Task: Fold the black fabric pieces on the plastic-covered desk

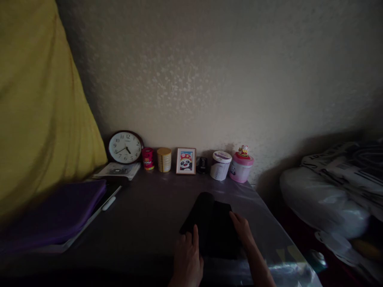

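A folded black cloth [211, 223] lies on the dark table [143, 215] near its front edge. My left hand [188, 259] rests on the cloth's near left side, thumb and a finger stretched out flat. My right hand [243, 231] lies on the cloth's right edge, fingers extended along it. Neither hand lifts the cloth off the table.
Along the wall stand a round clock [125, 147], a red tin [147, 158], a yellow tin [164, 160], a framed panda picture [186, 161], a white tub [220, 165] and a pink jar [241, 166]. A purple folder [60, 211] lies left, under a yellow curtain [38, 107]. Bags [326, 199] pile up right.
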{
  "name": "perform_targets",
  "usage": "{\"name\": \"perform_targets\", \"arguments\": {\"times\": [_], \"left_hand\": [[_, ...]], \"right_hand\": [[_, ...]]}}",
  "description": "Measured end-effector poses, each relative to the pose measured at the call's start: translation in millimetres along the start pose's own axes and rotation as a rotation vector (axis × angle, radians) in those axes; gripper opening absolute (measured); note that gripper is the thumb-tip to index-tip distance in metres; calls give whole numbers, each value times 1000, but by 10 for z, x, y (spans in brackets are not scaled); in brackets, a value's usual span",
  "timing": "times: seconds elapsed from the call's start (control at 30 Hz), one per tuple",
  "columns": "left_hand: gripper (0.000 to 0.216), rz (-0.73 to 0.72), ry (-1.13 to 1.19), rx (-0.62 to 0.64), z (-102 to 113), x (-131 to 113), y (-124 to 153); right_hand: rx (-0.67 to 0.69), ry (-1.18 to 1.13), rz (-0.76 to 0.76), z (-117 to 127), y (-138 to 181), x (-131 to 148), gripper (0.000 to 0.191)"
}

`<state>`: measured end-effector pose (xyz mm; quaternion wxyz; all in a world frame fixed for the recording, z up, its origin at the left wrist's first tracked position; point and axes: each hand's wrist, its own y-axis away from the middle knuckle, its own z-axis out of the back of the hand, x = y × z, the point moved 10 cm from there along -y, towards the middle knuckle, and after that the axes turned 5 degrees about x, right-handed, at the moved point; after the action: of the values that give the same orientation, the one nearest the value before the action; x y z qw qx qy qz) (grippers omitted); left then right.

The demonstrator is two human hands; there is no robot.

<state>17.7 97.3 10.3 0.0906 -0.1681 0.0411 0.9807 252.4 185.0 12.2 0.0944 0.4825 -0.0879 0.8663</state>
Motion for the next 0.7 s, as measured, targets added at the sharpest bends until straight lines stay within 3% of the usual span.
{"name": "perform_targets", "arguments": {"times": [0.13, 0.27, 0.47, 0.6, 0.7], "left_hand": [[76, 61, 39, 148, -78, -7, -2], [76, 61, 39, 144, -54, -36, -11], [78, 79, 26, 163, -61, -25, -35], [78, 84, 24, 168, -90, -5, -48], [66, 89, 18, 190, -133, 5, -47]], "right_hand": [[-17, -57, 81, -8, -77, 193, 51], [-7, -117, 149, -96, -154, 469, 50], [36, -84, 215, -501, -327, 773, 48], [44, 16, 189, -810, -410, 789, 42], [47, 83, 181, -967, -404, 783, 38]]}}
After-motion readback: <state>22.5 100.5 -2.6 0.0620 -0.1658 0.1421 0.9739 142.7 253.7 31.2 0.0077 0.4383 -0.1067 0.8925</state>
